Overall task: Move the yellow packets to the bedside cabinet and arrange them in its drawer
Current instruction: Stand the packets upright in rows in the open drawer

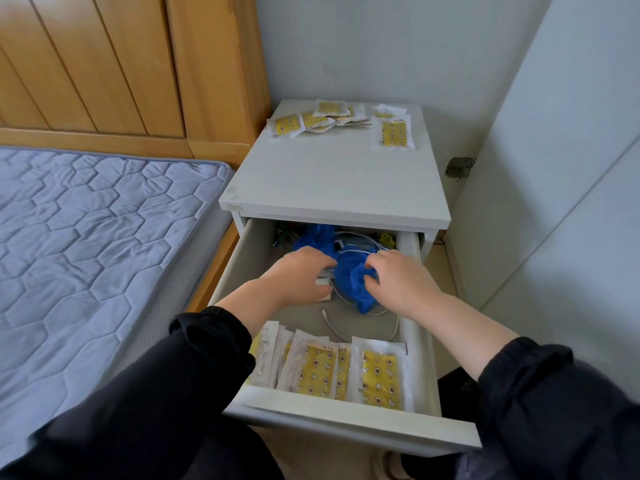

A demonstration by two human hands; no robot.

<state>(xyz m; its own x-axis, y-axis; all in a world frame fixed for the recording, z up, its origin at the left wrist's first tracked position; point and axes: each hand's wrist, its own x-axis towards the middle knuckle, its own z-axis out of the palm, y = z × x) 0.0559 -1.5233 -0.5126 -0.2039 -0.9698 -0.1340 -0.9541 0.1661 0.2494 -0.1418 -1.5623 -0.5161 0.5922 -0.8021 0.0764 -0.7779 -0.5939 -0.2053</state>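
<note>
The white bedside cabinet (332,188) has its top drawer (346,415) pulled out. Several yellow packets (346,370) in clear wrappers stand in a row against the drawer's front wall. More yellow packets (313,121) lie scattered at the back of the cabinet top, and one larger packet (393,133) lies to their right. My left hand (298,275) reaches into the middle of the drawer, fingers and thumb curled round a white charger and cable (323,284). My right hand (398,282) pinches crumpled blue material (356,282) beside it.
White cables (346,332) trail across the drawer floor, with more blue material and small items at its back. A bed with a grey quilted mattress (86,244) and wooden headboard (104,64) is on the left. A white wall (554,168) closes the right side.
</note>
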